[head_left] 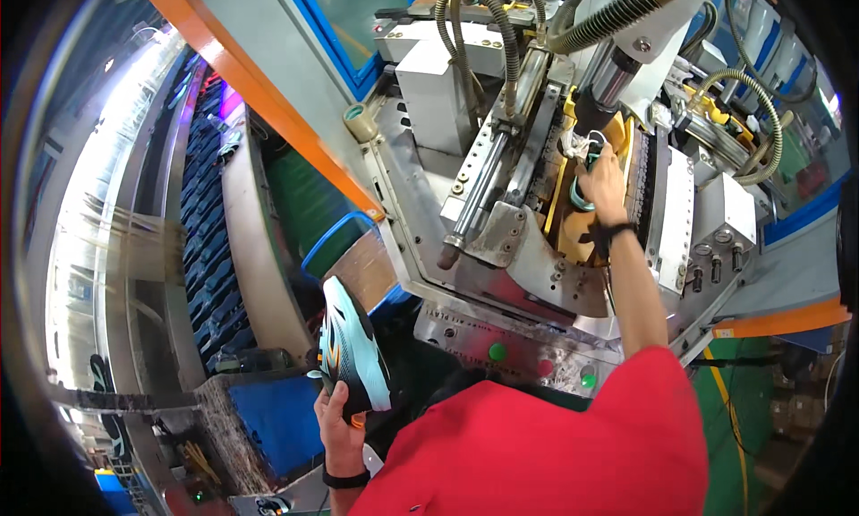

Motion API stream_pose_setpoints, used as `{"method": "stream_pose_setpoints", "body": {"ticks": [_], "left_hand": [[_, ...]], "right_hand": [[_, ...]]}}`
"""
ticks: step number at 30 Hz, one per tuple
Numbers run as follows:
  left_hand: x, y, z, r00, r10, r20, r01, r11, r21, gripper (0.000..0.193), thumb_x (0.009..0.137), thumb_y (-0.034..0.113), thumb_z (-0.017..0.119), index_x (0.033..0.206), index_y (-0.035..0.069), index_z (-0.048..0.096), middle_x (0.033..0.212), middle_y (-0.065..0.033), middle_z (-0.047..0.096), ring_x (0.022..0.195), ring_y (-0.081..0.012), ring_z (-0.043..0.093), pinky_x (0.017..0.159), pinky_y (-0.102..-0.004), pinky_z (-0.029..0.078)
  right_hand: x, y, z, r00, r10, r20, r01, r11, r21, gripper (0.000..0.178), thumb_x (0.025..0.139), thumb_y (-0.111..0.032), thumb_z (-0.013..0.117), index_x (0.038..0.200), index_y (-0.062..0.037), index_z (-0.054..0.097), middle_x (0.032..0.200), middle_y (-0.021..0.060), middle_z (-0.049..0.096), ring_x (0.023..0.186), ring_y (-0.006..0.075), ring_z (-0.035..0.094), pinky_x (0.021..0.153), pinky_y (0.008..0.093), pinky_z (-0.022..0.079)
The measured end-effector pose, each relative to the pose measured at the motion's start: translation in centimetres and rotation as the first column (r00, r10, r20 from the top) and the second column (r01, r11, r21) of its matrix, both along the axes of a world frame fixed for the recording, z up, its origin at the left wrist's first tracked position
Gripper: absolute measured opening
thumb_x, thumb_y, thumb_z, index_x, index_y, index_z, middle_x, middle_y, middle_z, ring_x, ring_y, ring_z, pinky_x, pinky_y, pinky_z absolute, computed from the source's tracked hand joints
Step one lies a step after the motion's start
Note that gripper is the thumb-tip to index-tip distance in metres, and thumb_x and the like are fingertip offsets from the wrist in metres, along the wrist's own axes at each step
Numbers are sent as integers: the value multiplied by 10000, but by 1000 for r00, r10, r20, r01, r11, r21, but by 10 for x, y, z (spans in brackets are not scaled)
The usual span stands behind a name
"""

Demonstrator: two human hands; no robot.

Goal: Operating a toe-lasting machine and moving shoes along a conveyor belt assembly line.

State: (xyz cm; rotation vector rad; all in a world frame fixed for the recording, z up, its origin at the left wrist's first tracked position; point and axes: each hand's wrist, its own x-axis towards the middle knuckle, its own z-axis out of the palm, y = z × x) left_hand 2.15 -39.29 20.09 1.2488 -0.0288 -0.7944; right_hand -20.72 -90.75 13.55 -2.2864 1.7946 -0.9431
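My left hand (342,431) is closed around the heel end of a sneaker (356,350), light blue with black and orange parts, held toe up beside the machine. My right arm reaches into the press (506,230), where my right hand (605,187) is closed on a second shoe (580,196). Only a teal edge and white laces (580,145) of that shoe show clearly; my fingers cover part of it. Yellow pads (628,149) flank it on both sides, and a dark ram (598,109) stands just above it.
Green and red buttons (497,351) line the machine's front panel. Ribbed hoses (617,28) hang overhead. An orange-edged frame (268,95) rises at the left. Beyond it, a rack (210,238) holds many dark sole-shaped pieces. A blue-rimmed container (335,238) stands behind the held sneaker.
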Motion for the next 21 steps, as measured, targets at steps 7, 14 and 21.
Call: {"method": "stream_pose_setpoints", "body": {"ticks": [7,14,21], "left_hand": [[-29,4,-20,978,73,-196,-69,997,27,270,931,216,586,1140,44,586,1044,-76,687,883,-220,688,702,-350,564],[-60,-8,-12,986,47,-158,-40,998,48,268,916,195,600,1130,34,589,1019,-71,678,870,-215,684,701,-347,558],[-74,-3,-13,987,54,-155,-55,998,-6,332,928,210,570,1218,48,566,1120,-91,669,977,-243,671,800,-400,560]], "right_hand": [[35,269,-21,721,568,397,-582,807,-98,205,748,-51,645,948,-75,608,901,102,613,858,296,612,697,393,524],[37,297,-197,754,649,104,-657,740,143,272,831,-156,616,1087,-77,569,1017,112,553,889,338,608,715,434,532],[10,228,53,644,621,447,-557,781,-283,222,806,-70,669,1015,-36,603,934,110,629,758,191,598,663,316,492]]}}
